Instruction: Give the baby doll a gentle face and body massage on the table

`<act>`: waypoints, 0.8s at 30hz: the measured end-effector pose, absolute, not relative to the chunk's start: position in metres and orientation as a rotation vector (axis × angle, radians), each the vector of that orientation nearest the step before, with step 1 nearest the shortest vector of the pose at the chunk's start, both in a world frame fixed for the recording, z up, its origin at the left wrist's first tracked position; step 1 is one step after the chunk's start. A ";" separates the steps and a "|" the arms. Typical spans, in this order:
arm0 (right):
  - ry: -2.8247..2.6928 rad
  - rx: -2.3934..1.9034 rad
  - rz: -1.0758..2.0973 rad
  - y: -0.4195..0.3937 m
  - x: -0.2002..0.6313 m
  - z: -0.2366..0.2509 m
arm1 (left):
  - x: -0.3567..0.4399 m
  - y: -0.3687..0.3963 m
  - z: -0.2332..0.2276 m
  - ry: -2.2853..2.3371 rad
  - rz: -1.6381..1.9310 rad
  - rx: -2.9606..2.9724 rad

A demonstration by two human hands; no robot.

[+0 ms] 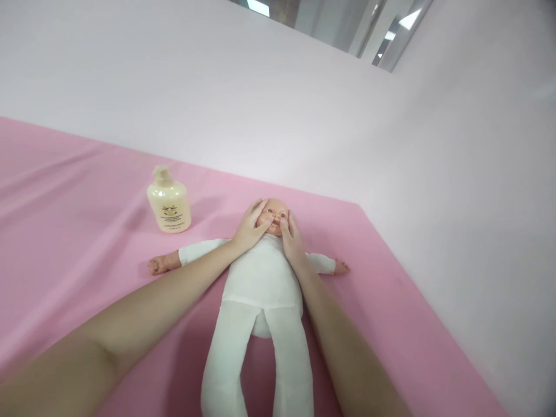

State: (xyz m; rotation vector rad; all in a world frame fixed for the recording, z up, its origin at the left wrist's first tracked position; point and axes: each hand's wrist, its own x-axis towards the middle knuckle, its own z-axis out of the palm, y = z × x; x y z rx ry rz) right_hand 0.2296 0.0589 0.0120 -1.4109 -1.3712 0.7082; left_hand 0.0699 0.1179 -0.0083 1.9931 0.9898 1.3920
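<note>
Doll (263, 269) face up on the pink cloth (373, 301), arms out to the sides, head (273, 204) between both hands. Left hand (251, 227) along one side of the face, right hand (293, 240) along the other, thumbs near the mouth. Fingers (255, 208) extended and laid open against the head, thumbs apart, not clenched; cannot tell how firmly pressed. Best done, by judgement, with light, equal pressure from both palms, to avoid tipping the head sideways. Mirror one hand with the other and leave the eyes uncovered. Mind the left forearm (174, 295), crossing over one doll arm. Bottle (169, 202) upright on the cloth, well apart to the left.
</note>
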 end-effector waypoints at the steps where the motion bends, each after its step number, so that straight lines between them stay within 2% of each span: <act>1: -1.373 -1.407 0.707 0.059 0.229 0.012 | 0.070 0.118 -0.008 0.990 1.389 1.992; 24: -1.362 -1.393 0.711 0.057 0.229 0.012 | 0.068 0.118 -0.006 0.955 1.395 2.039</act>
